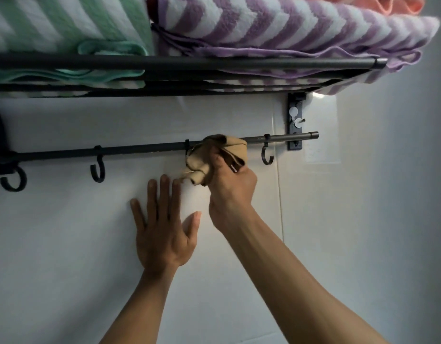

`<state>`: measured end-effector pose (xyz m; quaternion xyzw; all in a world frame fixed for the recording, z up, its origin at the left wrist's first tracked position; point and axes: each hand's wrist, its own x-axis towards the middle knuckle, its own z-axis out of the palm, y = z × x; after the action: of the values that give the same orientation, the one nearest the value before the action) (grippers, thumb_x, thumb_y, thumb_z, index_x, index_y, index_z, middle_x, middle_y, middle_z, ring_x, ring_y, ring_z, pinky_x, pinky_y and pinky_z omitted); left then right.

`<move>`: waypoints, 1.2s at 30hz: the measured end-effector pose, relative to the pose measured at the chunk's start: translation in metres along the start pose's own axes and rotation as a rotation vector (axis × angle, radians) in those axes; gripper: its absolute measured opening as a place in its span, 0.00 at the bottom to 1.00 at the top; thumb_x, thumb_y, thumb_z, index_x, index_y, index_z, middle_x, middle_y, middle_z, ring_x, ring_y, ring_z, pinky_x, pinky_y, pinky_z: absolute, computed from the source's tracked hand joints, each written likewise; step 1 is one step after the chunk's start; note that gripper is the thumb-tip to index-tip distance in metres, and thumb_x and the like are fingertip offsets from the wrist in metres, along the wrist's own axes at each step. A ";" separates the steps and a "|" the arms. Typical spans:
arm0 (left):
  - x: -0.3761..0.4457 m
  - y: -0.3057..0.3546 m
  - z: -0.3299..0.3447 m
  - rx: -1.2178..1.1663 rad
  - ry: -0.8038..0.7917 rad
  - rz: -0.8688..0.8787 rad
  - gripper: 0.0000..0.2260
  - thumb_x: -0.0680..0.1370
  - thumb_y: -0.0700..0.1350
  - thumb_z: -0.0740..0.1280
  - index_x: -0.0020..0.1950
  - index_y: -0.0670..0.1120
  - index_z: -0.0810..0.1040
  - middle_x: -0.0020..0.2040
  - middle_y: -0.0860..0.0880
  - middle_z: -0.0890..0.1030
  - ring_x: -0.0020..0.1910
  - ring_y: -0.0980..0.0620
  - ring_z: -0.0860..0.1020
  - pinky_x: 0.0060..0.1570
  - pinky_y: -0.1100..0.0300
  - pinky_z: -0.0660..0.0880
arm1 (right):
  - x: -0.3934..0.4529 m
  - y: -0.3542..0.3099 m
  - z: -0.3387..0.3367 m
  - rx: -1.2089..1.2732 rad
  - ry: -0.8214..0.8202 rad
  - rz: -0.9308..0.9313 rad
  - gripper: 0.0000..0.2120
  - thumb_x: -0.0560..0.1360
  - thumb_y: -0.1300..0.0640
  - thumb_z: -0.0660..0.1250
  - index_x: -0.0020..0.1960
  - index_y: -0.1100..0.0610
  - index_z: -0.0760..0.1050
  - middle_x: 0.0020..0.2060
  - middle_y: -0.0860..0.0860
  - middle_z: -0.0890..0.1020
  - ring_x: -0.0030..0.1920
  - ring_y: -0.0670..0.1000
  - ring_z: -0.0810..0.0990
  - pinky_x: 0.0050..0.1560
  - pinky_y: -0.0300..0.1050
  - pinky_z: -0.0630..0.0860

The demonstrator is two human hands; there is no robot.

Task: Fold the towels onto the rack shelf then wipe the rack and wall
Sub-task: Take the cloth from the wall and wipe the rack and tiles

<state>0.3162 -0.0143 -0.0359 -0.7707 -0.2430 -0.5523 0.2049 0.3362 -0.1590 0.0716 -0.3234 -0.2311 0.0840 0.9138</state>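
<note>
White wall (65,244) | towels (276,28) folded on shelf (189,63) | our right hand (233,187) grips cloth (214,157) wiping rail (140,149) | left hand (162,224) flat, holding nothing | wall remains

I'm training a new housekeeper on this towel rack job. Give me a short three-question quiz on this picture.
1. True or false: the left hand lies flat on the wall.
2. Which towel lies on the right part of the rack shelf: A) green striped towel, B) purple striped towel?
3. Fill in: the right hand grips a tan ___ at the hook rail.

Key
1. True.
2. B.
3. Cloth; the tan cloth is bunched against the rail.
</note>
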 end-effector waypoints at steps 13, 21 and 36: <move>0.000 -0.001 0.005 -0.035 0.096 0.020 0.36 0.80 0.61 0.58 0.83 0.45 0.51 0.83 0.42 0.52 0.82 0.41 0.50 0.76 0.33 0.49 | -0.001 -0.010 -0.006 -0.010 -0.089 0.152 0.07 0.83 0.48 0.62 0.49 0.50 0.75 0.55 0.53 0.82 0.59 0.54 0.79 0.65 0.55 0.76; -0.001 -0.002 0.004 0.012 0.062 0.009 0.35 0.81 0.62 0.55 0.83 0.46 0.52 0.83 0.44 0.50 0.82 0.42 0.48 0.76 0.33 0.49 | 0.023 -0.036 -0.016 0.049 0.050 0.068 0.13 0.83 0.43 0.59 0.47 0.49 0.75 0.47 0.48 0.82 0.50 0.49 0.80 0.55 0.47 0.77; 0.000 -0.001 0.006 0.019 0.089 0.013 0.35 0.81 0.62 0.57 0.82 0.44 0.54 0.82 0.42 0.53 0.82 0.41 0.50 0.76 0.34 0.49 | 0.003 -0.018 -0.011 0.110 -0.090 0.039 0.08 0.84 0.55 0.60 0.50 0.51 0.76 0.51 0.52 0.81 0.57 0.54 0.79 0.66 0.58 0.75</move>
<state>0.3198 -0.0101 -0.0377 -0.7450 -0.2337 -0.5823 0.2264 0.3443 -0.1778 0.0769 -0.2730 -0.2605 0.1286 0.9171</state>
